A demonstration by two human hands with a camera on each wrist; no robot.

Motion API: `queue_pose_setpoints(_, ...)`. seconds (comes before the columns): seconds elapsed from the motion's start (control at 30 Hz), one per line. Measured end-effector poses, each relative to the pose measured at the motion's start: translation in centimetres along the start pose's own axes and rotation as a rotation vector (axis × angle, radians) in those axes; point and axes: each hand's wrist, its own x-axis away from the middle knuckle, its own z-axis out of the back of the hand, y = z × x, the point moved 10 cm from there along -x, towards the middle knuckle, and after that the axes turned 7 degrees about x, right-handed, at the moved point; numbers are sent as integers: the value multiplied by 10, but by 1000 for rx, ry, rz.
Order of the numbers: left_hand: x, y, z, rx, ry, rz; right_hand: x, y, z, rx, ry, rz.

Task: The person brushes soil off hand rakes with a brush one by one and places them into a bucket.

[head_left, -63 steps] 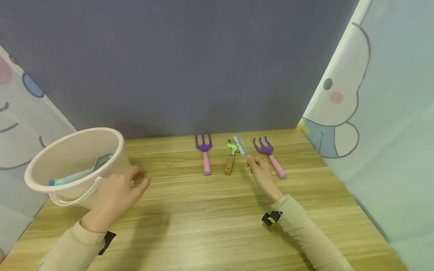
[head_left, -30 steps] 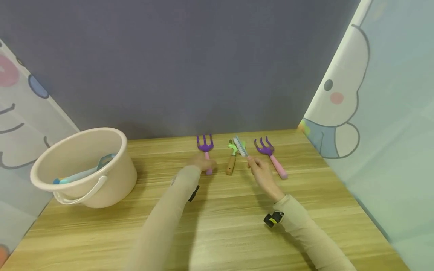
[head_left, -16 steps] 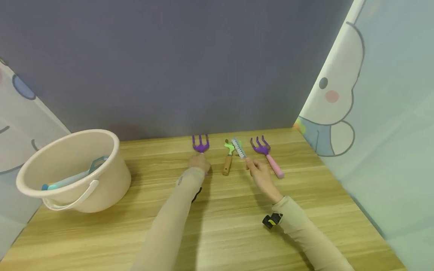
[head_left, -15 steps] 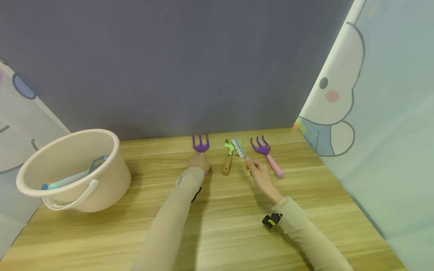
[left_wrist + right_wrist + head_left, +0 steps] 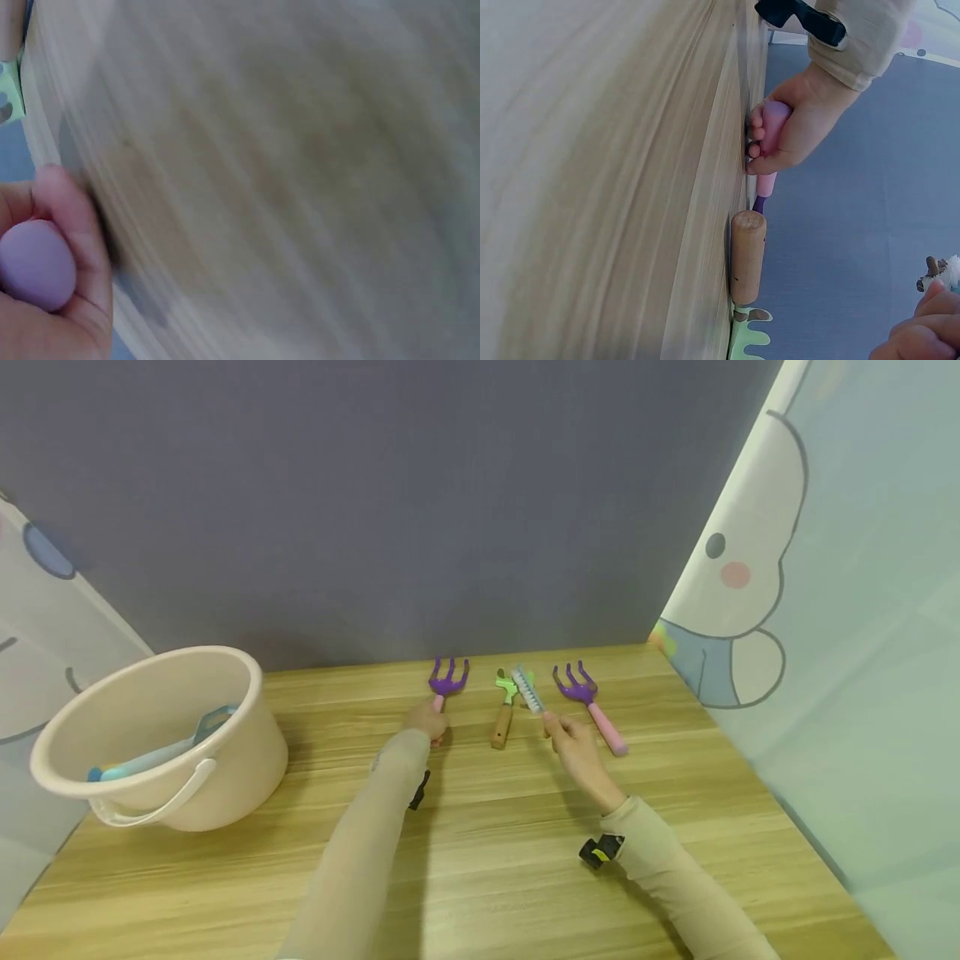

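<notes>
In the head view my left hand [image 5: 426, 720] grips the pink handle of a purple three-pronged garden fork [image 5: 447, 683]. The butt of that handle [image 5: 37, 264] shows inside my curled fingers in the left wrist view. My right hand [image 5: 573, 743] pinches the end of a brush [image 5: 528, 688] with white bristles and a bluish back. Between the hands, a small tool with a wooden handle [image 5: 502, 727] and green toothed head lies on the table, the head partly behind the brush. Right of the brush lies a second purple garden fork [image 5: 600, 710] with a pink handle.
A cream bucket [image 5: 240, 777] stands at the table's left, its handle hanging down in front. Inside leans a light-blue long-handled item [image 5: 153, 758]; part of it is hidden. A dark grey panel [image 5: 450, 510] rises along the back edge of the wooden table [image 5: 510, 877].
My left hand has moved from beside the bucket to the left garden fork and taken its handle. The fork is now turned slightly, handle end leftward. My right hand stays with the brush.
</notes>
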Motion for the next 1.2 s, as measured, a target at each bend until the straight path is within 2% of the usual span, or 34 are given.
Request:
queue_pose_setpoints(0.07,0,-4,1,49,-7,23,-1,1,-1,-4,5,11)
queue_pose_setpoints(0.17,1,-6,5,70,-9,39,-1,1,-1,-13,21,19)
queue_pose_setpoints(0.37,2,-4,7,69,-19,20,-2,0,1,-5,43,18)
queue_pose_setpoints(0.6,5,-3,10,43,-15,15,-1,1,-2,2,7,-10)
queue_pose_setpoints(0.73,6,-2,12,22,-16,3,10,-19,3,7,-1,-16)
queue_pose_setpoints(0.83,6,2,16,9,-16,-29,17,-36,5,16,-2,-12)
queue_pose_setpoints(1.03,9,12,24,0,-32,-147,18,-37,5,21,-1,-10)
queue_pose_setpoints(1.2,27,21,32,19,-14,-248,14,-28,1,-9,-16,-12)
